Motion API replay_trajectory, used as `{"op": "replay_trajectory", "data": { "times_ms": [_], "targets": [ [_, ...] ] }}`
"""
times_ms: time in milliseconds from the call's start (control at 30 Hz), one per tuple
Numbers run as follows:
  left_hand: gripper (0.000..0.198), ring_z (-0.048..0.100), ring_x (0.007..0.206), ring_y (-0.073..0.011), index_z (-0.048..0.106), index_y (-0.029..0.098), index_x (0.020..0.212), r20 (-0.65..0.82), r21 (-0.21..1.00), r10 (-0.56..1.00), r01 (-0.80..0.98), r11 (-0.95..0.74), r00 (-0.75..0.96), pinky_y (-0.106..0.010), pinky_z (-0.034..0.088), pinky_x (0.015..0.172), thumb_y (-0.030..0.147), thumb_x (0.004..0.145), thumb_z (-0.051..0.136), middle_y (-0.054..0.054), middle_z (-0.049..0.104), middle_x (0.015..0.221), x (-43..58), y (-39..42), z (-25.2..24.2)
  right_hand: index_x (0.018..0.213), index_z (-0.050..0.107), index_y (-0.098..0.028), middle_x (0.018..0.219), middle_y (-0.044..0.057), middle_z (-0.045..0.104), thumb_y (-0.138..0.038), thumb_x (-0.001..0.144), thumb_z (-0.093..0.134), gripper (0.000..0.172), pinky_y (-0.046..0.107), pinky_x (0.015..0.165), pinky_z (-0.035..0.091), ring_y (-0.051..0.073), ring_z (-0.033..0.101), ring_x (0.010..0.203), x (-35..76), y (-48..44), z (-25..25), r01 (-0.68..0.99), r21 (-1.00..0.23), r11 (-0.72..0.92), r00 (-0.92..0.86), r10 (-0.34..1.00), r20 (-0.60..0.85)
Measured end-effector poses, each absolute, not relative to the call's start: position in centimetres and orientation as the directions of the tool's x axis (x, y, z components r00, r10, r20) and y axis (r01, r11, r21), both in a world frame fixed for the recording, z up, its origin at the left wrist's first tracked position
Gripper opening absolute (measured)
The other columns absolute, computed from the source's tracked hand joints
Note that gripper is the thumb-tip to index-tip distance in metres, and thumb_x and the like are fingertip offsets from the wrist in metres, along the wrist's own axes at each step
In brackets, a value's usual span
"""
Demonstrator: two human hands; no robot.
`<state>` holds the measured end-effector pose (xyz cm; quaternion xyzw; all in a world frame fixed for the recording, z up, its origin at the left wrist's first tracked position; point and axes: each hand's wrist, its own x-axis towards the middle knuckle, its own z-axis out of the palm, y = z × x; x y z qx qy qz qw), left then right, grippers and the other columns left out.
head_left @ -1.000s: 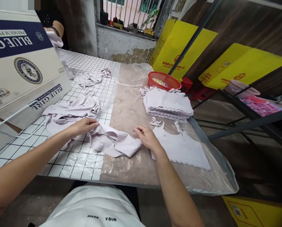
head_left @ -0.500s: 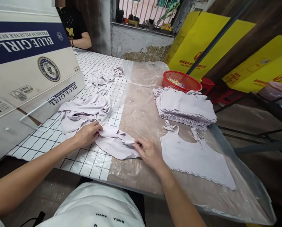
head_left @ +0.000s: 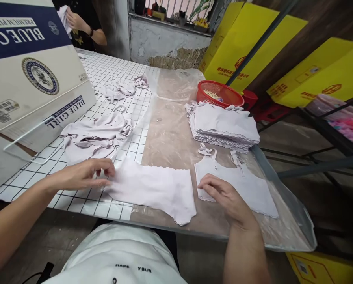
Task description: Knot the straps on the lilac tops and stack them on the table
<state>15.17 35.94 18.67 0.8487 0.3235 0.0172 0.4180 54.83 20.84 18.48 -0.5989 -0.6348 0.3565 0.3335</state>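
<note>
A pale lilac strappy top (head_left: pixel 155 185) lies spread on the table in front of me, its scalloped edge on the far side and its left end blurred. My left hand (head_left: pixel 95 173) is beside that left end, thumb and bent fingers apart, holding nothing. Over the near-left part of a second pale top (head_left: pixel 238 183), which lies flat with its straps showing, is my right hand (head_left: pixel 223 193). Its fingers are loosely bent with nothing visible in them. A crumpled heap of similar garments (head_left: pixel 96 134) lies beyond my left hand.
A neat stack of folded tops (head_left: pixel 223 122) stands at the back right before a red basket (head_left: pixel 220 92). A large beer carton (head_left: pixel 31 79) takes up the left side. Across the table, a person's hand (head_left: pixel 77 21) holds pale cloth. Metal bars (head_left: pixel 321 165) edge the right.
The bunched top between my hands is now spread flat. Both hands have let go; the left moved left, the right moved right. The co-worker's hand has lifted pale cloth. My view shifted slightly.
</note>
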Motion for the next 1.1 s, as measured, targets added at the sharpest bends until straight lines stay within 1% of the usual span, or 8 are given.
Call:
{"op": "replay_trajectory", "data": {
  "times_ms": [167,300,433,600,767,833,967,1100],
  "targets": [
    [0.047,0.061,0.07,-0.022,0.064,0.02,0.085,-0.276,0.609,0.8,0.741,-0.284,0.533,-0.03,0.046,0.061,0.065,0.077,0.053,-0.007,0.069,0.078,17.2,37.6,15.8,0.092,0.065,-0.019,0.086,0.003,0.067,-0.041,0.085,0.059,0.023,0.029,0.071,0.048,0.017,0.06,0.078,53.6,23.2,15.8,0.659,-0.727,-0.193,0.156,0.981,-0.119],
    [0.041,0.058,0.062,-0.0202,0.061,0.022,0.079,-0.227,0.613,0.848,0.747,-0.257,0.479,-0.03,0.043,0.058,0.061,0.067,0.061,-0.003,0.065,0.068,19.5,38.6,13.8,0.09,0.062,-0.019,0.084,0.003,0.064,-0.033,0.083,0.063,0.016,0.029,0.071,0.047,0.016,0.059,0.074,53.5,24.9,14.2,0.783,-0.536,-0.315,0.307,0.946,-0.108],
    [0.035,0.054,0.057,-0.0169,0.056,0.022,0.072,-0.273,0.676,0.839,0.714,-0.18,0.47,-0.028,0.039,0.055,0.054,0.061,0.065,0.001,0.058,0.062,20.8,39.1,13.1,0.078,0.059,-0.021,0.078,0.002,0.063,-0.023,0.08,0.063,0.004,0.027,0.067,0.041,0.016,0.058,0.072,53.3,25.8,13.9,0.859,-0.408,-0.308,0.289,0.951,-0.111],
    [0.038,0.043,0.05,-0.0116,0.045,0.023,0.067,-0.382,0.79,0.77,0.613,-0.015,0.511,-0.024,0.029,0.05,0.049,0.061,0.072,0.005,0.048,0.057,20.5,39.7,13.5,0.071,0.056,-0.021,0.069,-0.001,0.061,-0.029,0.082,0.056,0.014,0.026,0.063,0.042,0.015,0.056,0.066,54.8,25.8,13.9,0.763,-0.601,-0.238,0.204,0.971,-0.125],
    [0.048,0.033,0.049,-0.008,0.039,0.023,0.067,-0.368,0.881,0.709,0.47,0.058,0.602,-0.023,0.024,0.048,0.046,0.057,0.08,0.009,0.036,0.054,19.9,40.3,15.7,0.077,0.057,-0.021,0.07,-0.001,0.06,-0.055,0.075,0.067,0.035,0.027,0.062,0.048,0.015,0.057,0.065,56.5,25.4,15.0,0.441,-0.869,-0.225,0.239,0.963,-0.128],
    [0.046,0.038,0.052,-0.0088,0.045,0.023,0.071,-0.348,0.902,0.686,0.427,0.061,0.638,-0.022,0.028,0.048,0.045,0.055,0.081,0.007,0.041,0.058,19.9,40.5,17.1,0.077,0.057,-0.02,0.07,0.0,0.059,-0.06,0.072,0.071,0.042,0.027,0.062,0.049,0.014,0.057,0.064,56.7,25.2,16.1,0.395,-0.897,-0.198,0.248,0.963,-0.103],
    [0.041,0.051,0.064,-0.0125,0.055,0.022,0.078,-0.307,0.902,0.703,0.433,-0.001,0.641,-0.024,0.039,0.054,0.044,0.055,0.08,0.002,0.055,0.071,20.0,40.8,20.0,0.08,0.061,-0.02,0.074,0.001,0.062,-0.062,0.071,0.075,0.045,0.027,0.065,0.051,0.014,0.058,0.068,56.9,24.8,18.6,0.456,-0.888,-0.051,0.242,0.968,0.069],
    [0.038,0.055,0.067,-0.0147,0.062,0.02,0.077,-0.308,0.843,0.724,0.529,-0.093,0.618,-0.026,0.042,0.056,0.048,0.055,0.078,-0.001,0.061,0.073,19.6,41.6,23.3,0.098,0.067,-0.021,0.084,0.003,0.066,-0.059,0.077,0.072,0.044,0.027,0.069,0.054,0.015,0.063,0.075,57.0,24.1,21.5,0.556,-0.831,0.017,0.128,0.986,0.105]
  ]
}}
